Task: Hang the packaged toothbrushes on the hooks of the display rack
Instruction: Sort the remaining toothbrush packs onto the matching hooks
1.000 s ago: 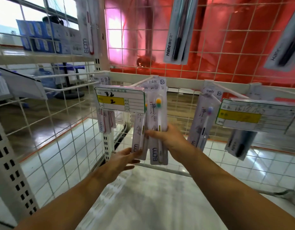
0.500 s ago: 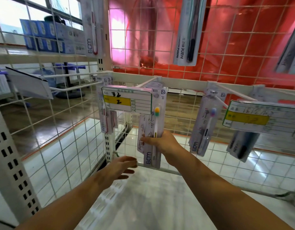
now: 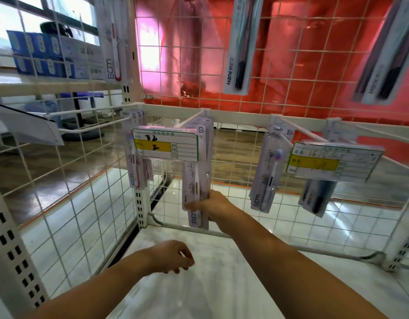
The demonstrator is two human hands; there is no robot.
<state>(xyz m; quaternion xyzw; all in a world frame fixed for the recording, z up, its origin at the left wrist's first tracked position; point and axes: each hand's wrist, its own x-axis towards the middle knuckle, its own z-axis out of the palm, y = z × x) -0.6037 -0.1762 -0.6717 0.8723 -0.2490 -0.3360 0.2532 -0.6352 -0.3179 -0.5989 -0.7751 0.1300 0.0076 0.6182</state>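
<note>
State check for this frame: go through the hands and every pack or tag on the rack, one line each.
Right hand: gripping the centre packs low down.
Left hand: empty, fingers loosely curled, off the rack.
Centre packs: hanging on their hook.
Left packs: hanging, untouched.
Right pack: hanging, untouched.
Dark pack: hanging behind a price tag.

1. I see a red foil backdrop (image 3: 314, 72) high above the right hand (image 3: 212, 204).
2. Blue boxes (image 3: 37, 56) sit far up-left of it.
3. White glossy floor tiles (image 3: 222, 295) lie below the left hand (image 3: 173, 256).
4. Brown wood flooring (image 3: 49, 162) spreads to its upper left.
</note>
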